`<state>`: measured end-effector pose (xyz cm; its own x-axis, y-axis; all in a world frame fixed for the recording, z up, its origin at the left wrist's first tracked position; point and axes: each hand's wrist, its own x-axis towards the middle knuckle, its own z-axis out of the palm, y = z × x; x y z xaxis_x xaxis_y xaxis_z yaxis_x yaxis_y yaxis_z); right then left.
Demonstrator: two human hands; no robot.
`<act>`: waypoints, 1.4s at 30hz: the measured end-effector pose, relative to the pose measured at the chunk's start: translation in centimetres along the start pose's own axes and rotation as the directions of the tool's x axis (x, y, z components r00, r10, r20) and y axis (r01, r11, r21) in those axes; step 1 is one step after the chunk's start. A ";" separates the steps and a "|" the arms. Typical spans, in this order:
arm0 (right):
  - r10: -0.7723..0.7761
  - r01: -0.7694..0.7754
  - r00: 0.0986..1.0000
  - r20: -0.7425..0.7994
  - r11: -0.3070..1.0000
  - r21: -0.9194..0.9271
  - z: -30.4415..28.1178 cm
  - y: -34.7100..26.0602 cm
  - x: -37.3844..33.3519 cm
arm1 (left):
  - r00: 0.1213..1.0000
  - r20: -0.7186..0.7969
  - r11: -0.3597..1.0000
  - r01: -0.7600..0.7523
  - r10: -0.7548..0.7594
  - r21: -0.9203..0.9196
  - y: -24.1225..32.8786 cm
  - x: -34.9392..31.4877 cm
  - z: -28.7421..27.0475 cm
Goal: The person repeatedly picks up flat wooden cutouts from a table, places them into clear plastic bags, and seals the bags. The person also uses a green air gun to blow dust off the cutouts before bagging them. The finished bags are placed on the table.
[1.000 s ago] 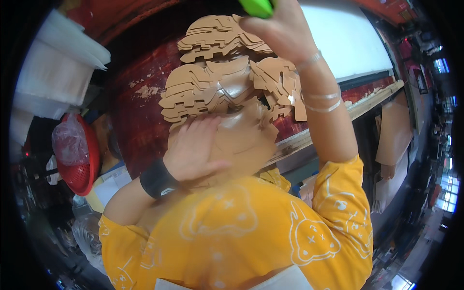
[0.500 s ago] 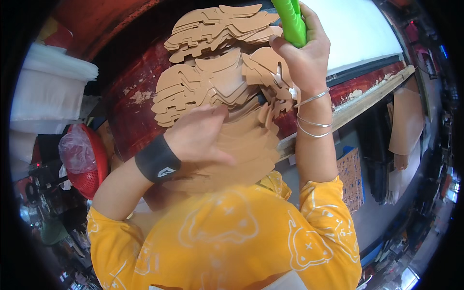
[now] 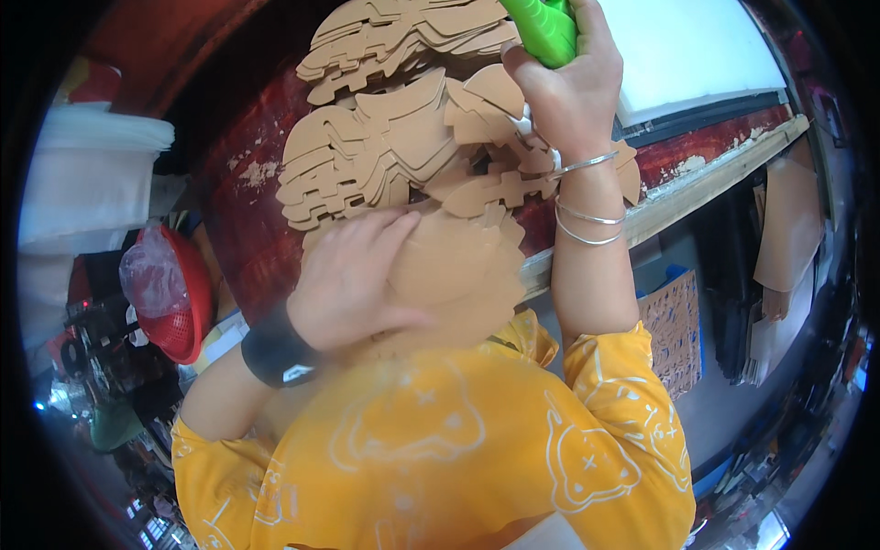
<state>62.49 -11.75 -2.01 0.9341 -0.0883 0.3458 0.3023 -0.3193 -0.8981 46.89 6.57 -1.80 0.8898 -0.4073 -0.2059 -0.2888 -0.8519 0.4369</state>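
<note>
My left hand [image 3: 353, 284], with a black wristband, lies with fingers outstretched on a stack of tan cardboard-like pieces [image 3: 467, 257] close to my body. At the upper right my right hand [image 3: 579, 96] grips a bright green plastic handle [image 3: 547, 32]. Its far end runs out of the picture, so the kind of tool is hidden. Beneath the right hand lie loose cut-out pieces [image 3: 486, 119] with slots and curved edges. A fanned pile of shaped tan pieces [image 3: 357, 151] sits just beyond my left hand, and another similar pile [image 3: 403, 37] lies farther off.
The dark red tabletop [image 3: 243, 174] ends at a wooden edge strip [image 3: 724, 179] on the right. White sheets [image 3: 687, 55] lie at the far right. On the left are a red basket [image 3: 179, 325] with a clear plastic bag and a white stack [image 3: 92, 183]. Brown boards [image 3: 788, 220] stand beyond the edge.
My left hand has shifted slightly left on the near stack. Loose cut pieces now lie farther out below my right hand, one past the right wrist. The right hand still holds the green handle.
</note>
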 end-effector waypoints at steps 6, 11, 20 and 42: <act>-0.216 0.218 0.976 -0.036 0.975 0.052 1.0 0.5 -0.1 | 0.991 0.064 0.993 0.118 -0.118 0.007 0.4 0.0 -0.6; -0.123 0.124 0.992 -0.017 0.991 0.060 0.5 1.0 -0.3 | 0.948 0.260 0.977 0.206 -0.184 -0.057 1.0 0.1 -2.3; -0.185 0.184 0.983 -0.003 0.977 0.107 0.7 1.1 -0.1 | 0.999 0.049 1.000 -0.011 0.011 0.004 5.3 -4.1 -0.7; -0.125 0.106 0.969 0.215 0.990 0.098 0.5 -0.4 -0.5 | 0.983 0.185 1.000 0.020 -0.023 0.020 4.0 -0.9 -0.4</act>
<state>61.97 -11.13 -1.99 0.9077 0.1570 0.3892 0.4171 -0.2330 -0.8785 45.12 3.62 0.52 0.8157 -0.4411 -0.3742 -0.2781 -0.8663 0.4149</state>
